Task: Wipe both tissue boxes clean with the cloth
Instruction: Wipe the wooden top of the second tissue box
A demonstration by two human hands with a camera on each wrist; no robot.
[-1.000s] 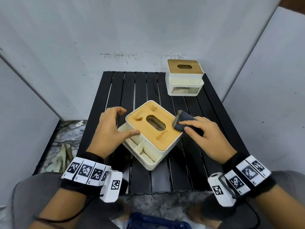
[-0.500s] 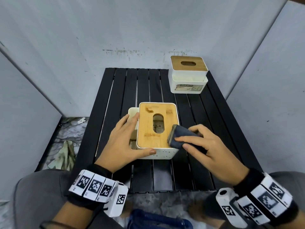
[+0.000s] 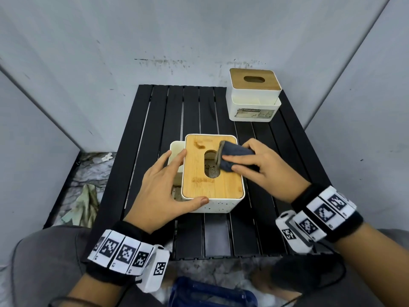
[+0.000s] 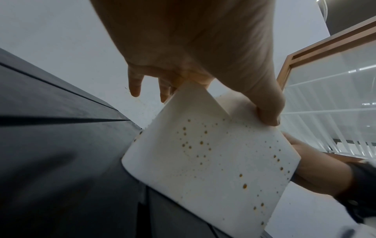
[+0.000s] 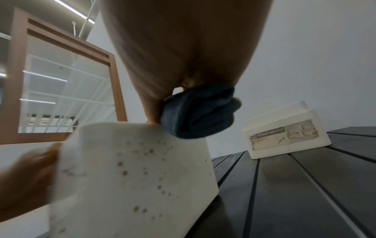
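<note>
A white tissue box with a bamboo lid [image 3: 210, 173] stands in the middle of the black slatted table [image 3: 155, 120]; its white side [image 4: 213, 161] [image 5: 138, 177] is speckled with brown spots. My left hand [image 3: 168, 187] grips its near left corner, thumb on the front edge and fingers along the left side. My right hand [image 3: 254, 167] holds a folded dark blue cloth [image 3: 232, 156] [image 5: 199, 112] and presses it on the lid beside the oval slot. A second tissue box [image 3: 254, 94] [image 5: 284, 135] with a bamboo lid stands at the table's far right corner.
Grey wall panels close in the table on the left, back and right. Crumpled rags [image 3: 84, 200] lie on the floor to the left of the table. A blue object [image 3: 210, 293] sits on the floor between my knees.
The near box has been turned square to the table. My right hand has moved the cloth from the box's right edge up onto the lid by the slot. My left hand still grips the box.
</note>
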